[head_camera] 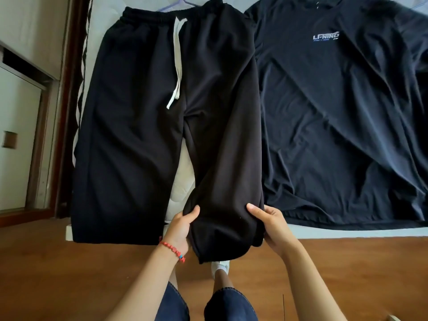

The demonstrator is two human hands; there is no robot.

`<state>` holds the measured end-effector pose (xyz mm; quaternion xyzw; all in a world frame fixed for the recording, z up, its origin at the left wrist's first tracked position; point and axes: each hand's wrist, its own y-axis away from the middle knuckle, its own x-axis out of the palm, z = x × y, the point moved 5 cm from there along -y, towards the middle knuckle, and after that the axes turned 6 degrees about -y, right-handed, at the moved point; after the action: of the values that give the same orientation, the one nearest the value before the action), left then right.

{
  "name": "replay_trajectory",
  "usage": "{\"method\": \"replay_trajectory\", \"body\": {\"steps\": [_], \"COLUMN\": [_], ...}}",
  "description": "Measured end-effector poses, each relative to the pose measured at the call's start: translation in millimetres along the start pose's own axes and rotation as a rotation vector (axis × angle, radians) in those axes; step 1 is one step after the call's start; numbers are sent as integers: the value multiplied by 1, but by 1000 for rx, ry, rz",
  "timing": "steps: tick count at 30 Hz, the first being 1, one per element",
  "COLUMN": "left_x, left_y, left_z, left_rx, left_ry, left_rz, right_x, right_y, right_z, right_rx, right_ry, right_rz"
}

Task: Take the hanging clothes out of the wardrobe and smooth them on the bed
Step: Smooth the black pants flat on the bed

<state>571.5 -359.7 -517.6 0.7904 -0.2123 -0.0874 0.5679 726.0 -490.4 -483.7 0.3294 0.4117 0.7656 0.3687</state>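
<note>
Black sweatpants with a white drawstring lie spread on the bed, waistband at the far side. Both legs hang over the bed's near edge. My left hand grips the left side of the right trouser leg near its hem. My right hand grips the right side of the same leg. A dark navy T-shirt with a chest logo lies flat on the bed to the right of the pants.
A light purple hanger pokes out behind the waistband. A wardrobe with a dark wood frame stands at the left. Wooden floor lies below, with my legs and a white shoe close to the bed.
</note>
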Motion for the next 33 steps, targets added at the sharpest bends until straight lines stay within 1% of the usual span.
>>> {"method": "replay_trajectory", "body": {"steps": [2, 5, 7, 9, 11, 13, 15, 17, 19, 21, 24, 27, 29, 33], "left_x": [0, 0, 0, 0, -1, 1, 3, 5, 9, 12, 15, 18, 24, 40], "left_y": [-5, -12, -15, -14, -13, -11, -9, -11, -13, -14, -14, -14, -15, -14], "left_z": [8, 21, 26, 22, 14, 4, -5, -10, -14, -15, -10, -3, 0, 1], "left_rx": [12, 9, 7, 16, 54, 121, 192, 217, 221, 208, 132, 70, 92, 150], "left_ry": [-40, -180, -249, -307, -358, -414, -467, -496, -522, -545, -585, -642, -679, -745], "left_rz": [-99, -226, -273, -315, -341, -339, -331, -322, -319, -326, -335, -319, -280, -214], "right_x": [-9, -21, -24, -23, -19, -14, -11, -13, -14, -10, -1, 8, 14, 28], "right_y": [-3, -15, -18, -18, -19, -21, -23, -24, -25, -26, -26, -27, -27, -31], "right_z": [7, 7, 2, 0, -1, -10, -17, -20, -20, -18, -16, -15, -15, -17], "right_rx": [-84, -148, -150, -213, -243, -193, -154, -167, -160, -140, -147, -179, -191, -141], "right_ry": [174, 447, 482, 487, 538, 587, 606, 487, 392, 465, 587, 705, 808, 1024], "right_rz": [-122, -384, -539, -623, -625, -567, -557, -580, -567, -508, -408, -377, -387, -388]}}
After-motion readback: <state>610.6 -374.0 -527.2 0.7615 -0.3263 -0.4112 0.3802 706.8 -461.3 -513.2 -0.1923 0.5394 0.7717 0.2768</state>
